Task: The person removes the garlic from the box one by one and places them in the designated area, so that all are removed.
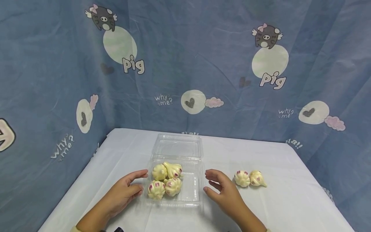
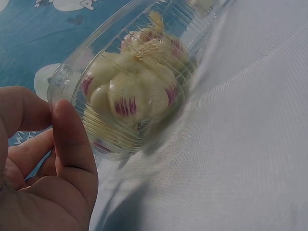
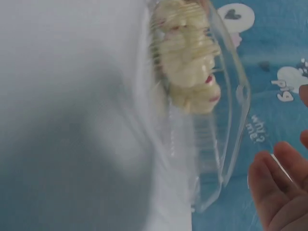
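A clear plastic clamshell box (image 1: 191, 185) lies with its lid (image 1: 177, 146) folded back. Several garlic bulbs (image 1: 173, 187) sit in the left part of its base. Beside the box's left edge is my left hand (image 1: 123, 193), thumb and index finger apart in the head view. The left wrist view has its thumb overlapping the rim (image 2: 60, 82); contact is unclear. My right hand (image 1: 224, 191) is held off the right side, fingers loosely bent around nothing. Right of that hand, two more garlic bulbs (image 1: 242, 178) (image 1: 256, 178) lie side by side on the table.
White cloth covers the table (image 1: 278, 206). A blue curtain (image 1: 179, 64) printed with pigs and words stands behind the table and along its sides. A small dark object (image 1: 118, 229) shows at the bottom edge, near the left forearm.
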Tool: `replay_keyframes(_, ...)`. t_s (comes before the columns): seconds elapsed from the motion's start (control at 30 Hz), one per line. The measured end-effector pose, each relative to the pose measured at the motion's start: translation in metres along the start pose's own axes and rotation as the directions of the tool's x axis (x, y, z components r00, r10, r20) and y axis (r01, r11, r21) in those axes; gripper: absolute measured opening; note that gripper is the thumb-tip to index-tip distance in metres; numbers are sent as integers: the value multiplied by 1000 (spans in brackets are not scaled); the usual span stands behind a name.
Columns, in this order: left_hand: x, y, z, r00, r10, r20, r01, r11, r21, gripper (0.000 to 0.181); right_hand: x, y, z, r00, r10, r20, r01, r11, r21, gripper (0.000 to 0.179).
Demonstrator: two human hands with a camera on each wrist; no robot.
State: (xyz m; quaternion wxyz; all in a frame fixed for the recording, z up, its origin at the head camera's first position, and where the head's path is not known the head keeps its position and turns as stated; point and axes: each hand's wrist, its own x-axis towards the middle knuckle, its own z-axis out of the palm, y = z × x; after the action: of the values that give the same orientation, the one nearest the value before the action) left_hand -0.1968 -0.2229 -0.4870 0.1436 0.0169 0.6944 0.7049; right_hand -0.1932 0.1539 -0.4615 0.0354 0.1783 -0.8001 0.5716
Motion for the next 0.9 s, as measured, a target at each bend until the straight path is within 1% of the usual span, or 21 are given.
replay_keyframes(0.17, 0, 1, 0, 1000, 7, 2, -7, 1000, 8, 68, 4, -6, 7, 998, 15, 60, -16, 1000, 6, 51)
replay_keyframes(0.4, -1, 1, 0, 1000, 12, 1, -12, 1000, 6, 68, 8, -11, 15, 991, -19, 132, 23, 999, -34, 52)
replay_keyframes(0.57, 1, 2, 0, 1000, 10, 11, -10, 1000, 7, 68, 10, -12, 18, 982, -24, 187, 32, 999, -38, 52)
replay_keyframes(0.77, 2, 2, -1, 1000, -6, 2, 6, 1000, 20, 68, 16, -17, 25, 966, -4, 257, 16, 999, -44, 54)
replay_keyframes(0.9, 1, 2, -1, 1000, -7, 4, 6, 1000, 18, 68, 21, -21, 28, 963, 25, 269, -1, 996, -89, 56)
